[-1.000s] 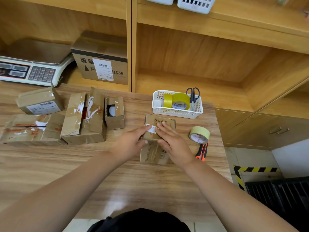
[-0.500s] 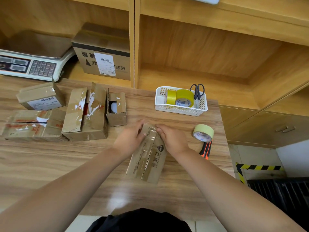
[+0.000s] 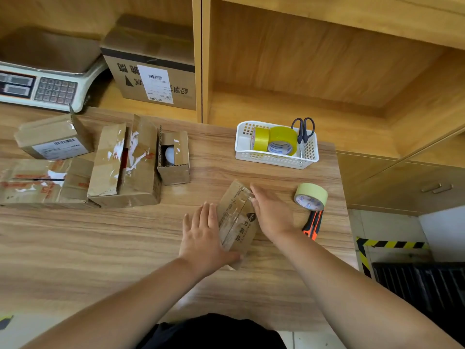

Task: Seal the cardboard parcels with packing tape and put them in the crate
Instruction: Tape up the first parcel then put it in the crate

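A small cardboard parcel (image 3: 237, 220) is seen at the centre of the frame, laid at a slant on the wooden table (image 3: 100, 248), with a strip of clear tape along its upper face. It is flanked by both hands. The left hand (image 3: 203, 238) is laid against the parcel's left side, fingers straight and slightly spread, the thumb set across the near end. The right hand (image 3: 273, 212) is pressed to the right side and far corner, fingers straight and close together. Nothing is gripped by either hand.

Just right of the right hand a pale tape roll (image 3: 311, 196) is found, with an orange and black utility knife (image 3: 313, 224) touching it below. Above them a white basket (image 3: 276, 162) is placed, in which yellow tape rolls (image 3: 281, 141) and scissors (image 3: 303, 129) are kept. Left of centre, well apart from the parcel, a small open box (image 3: 173, 159) and a larger open box (image 3: 125, 165) are set side by side, with a flattened box (image 3: 37, 182) and a labelled box (image 3: 54, 141) further left. In the upper left a scale (image 3: 45, 84) and a large carton (image 3: 153, 69) are seen on the shelf. At the lower right, beside the table, a black crate (image 3: 422, 285) is partly visible.
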Demonstrator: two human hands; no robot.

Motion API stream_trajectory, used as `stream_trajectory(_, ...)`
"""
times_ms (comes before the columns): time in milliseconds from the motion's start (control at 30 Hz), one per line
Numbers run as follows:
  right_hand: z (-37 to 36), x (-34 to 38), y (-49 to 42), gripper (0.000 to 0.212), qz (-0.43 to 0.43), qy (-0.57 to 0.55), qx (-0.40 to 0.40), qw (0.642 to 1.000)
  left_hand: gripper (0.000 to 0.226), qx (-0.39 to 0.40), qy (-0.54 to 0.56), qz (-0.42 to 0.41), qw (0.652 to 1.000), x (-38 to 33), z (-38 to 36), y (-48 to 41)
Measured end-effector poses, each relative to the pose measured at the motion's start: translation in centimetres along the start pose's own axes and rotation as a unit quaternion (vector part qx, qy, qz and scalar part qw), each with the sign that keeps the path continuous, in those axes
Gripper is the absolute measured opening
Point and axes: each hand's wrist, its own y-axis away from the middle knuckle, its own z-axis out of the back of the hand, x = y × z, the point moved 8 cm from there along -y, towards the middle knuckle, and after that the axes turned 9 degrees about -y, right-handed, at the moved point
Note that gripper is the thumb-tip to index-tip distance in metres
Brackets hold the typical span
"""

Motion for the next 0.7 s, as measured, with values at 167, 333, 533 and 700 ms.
stream_trajectory(167,-2.2,0.6,0.0,0.071,0.087,0.132,0.095,0.983,0.144,-0.031,-0.025,-0.057,0.998,-0.1,-0.7,-0.8)
stream_trajectory(333,-3.0,1.0,0.8,0.074,0.136,0.166,0.100,0.972,0.141,-0.025,0.010,-0.067,0.997,-0.1,-1.2,-0.8)
stream_trajectory(533,-3.8,1.9,2.2,0.075,0.156,0.149,0.119,0.969,0.138,-0.050,0.001,-0.075,0.996,-0.4,-0.6,-0.7)
stream_trajectory(700,-3.7,2.0,2.3,0.071,0.141,0.138,0.125,0.972,0.123,-0.091,-0.092,-0.200,0.971,-1.3,-0.9,-0.4)
